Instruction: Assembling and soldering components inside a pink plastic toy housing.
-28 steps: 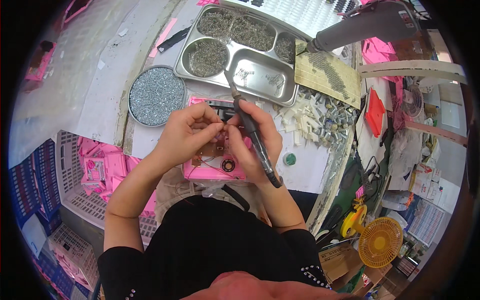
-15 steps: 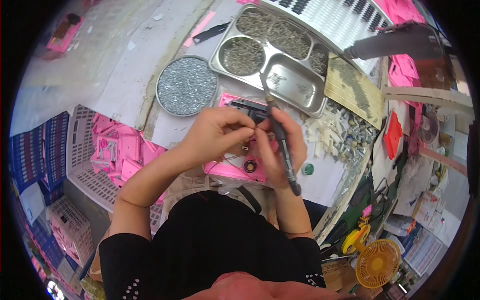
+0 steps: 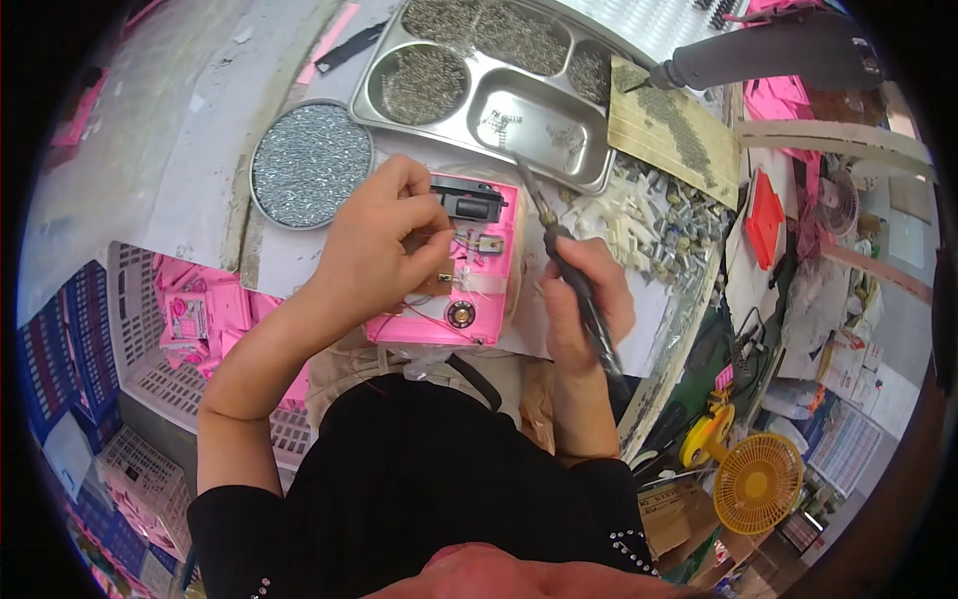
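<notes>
A pink plastic casing (image 3: 479, 321) lies open in front of me, with a black block (image 3: 469, 203), a small metal motor (image 3: 490, 244), a brown circuit board (image 3: 436, 284), a round black and brass part (image 3: 461, 314) and thin wires in it. My left hand (image 3: 384, 240) is over the casing's left side, thumb and fingertips pinched together; whatever is between them is hidden. To the right of the casing, my right hand (image 3: 591, 304) grips a soldering iron (image 3: 579, 285) by its dark handle. Its metal tip points up and away, near the steel tray's front edge.
Beyond the casing stands a steel compartment tray (image 3: 607, 185) of small metal parts. A round dish (image 3: 311, 163) of silvery pins sits to its left. White and metal pieces (image 3: 649, 225) are heaped right, below an electric screwdriver (image 3: 768, 55). A crate (image 3: 150, 339) holds pink parts.
My hands have come apart: the right one moved right with the soldering iron, away from the casing. The left one drew back left, uncovering more of the casing. The whole view has shifted.
</notes>
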Demonstrator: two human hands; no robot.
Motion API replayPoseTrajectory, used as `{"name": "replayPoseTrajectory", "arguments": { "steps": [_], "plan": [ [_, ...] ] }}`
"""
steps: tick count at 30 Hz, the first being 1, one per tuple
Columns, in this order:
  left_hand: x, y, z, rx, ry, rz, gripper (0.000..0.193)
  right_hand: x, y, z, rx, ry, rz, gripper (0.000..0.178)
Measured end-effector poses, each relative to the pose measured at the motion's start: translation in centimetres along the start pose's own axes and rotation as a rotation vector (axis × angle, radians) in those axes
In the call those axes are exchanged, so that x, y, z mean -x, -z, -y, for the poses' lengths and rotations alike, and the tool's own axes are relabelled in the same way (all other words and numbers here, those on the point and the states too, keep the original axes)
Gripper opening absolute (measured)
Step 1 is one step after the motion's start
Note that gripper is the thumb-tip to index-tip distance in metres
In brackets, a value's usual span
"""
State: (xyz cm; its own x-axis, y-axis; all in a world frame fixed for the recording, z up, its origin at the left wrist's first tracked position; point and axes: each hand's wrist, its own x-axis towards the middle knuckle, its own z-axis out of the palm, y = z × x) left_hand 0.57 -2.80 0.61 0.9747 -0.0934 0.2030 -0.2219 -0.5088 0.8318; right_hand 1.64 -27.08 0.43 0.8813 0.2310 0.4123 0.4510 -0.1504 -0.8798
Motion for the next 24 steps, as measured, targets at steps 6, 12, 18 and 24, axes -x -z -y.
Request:
{"name": "replayPoseTrajectory", "arguments": {
  "steps": [6,12,18,24],
  "plan": [
    [-0.2,-0.7,-0.2,-0.114,-0.007,-0.036,0.012,1.1,1.1,1.1,-0.014,-0.054,-0.024,0.023],
    [-0.3,-0.9,-0.1,-0.128,0.001,-0.05,0.014,0.4,1.0,0.8,0.12,0.132,0.184,0.026],
    [-0.3,-0.9,0.0,-0.145,-0.017,-0.056,0.015,0.4,0.3,0.2,0.117,0.172,0.193,0.025],
    [-0.4,-0.9,-0.1,-0.142,-0.015,-0.056,0.015,0.3,0.2,0.3,0.131,0.178,0.184,0.024]
  ]
}}
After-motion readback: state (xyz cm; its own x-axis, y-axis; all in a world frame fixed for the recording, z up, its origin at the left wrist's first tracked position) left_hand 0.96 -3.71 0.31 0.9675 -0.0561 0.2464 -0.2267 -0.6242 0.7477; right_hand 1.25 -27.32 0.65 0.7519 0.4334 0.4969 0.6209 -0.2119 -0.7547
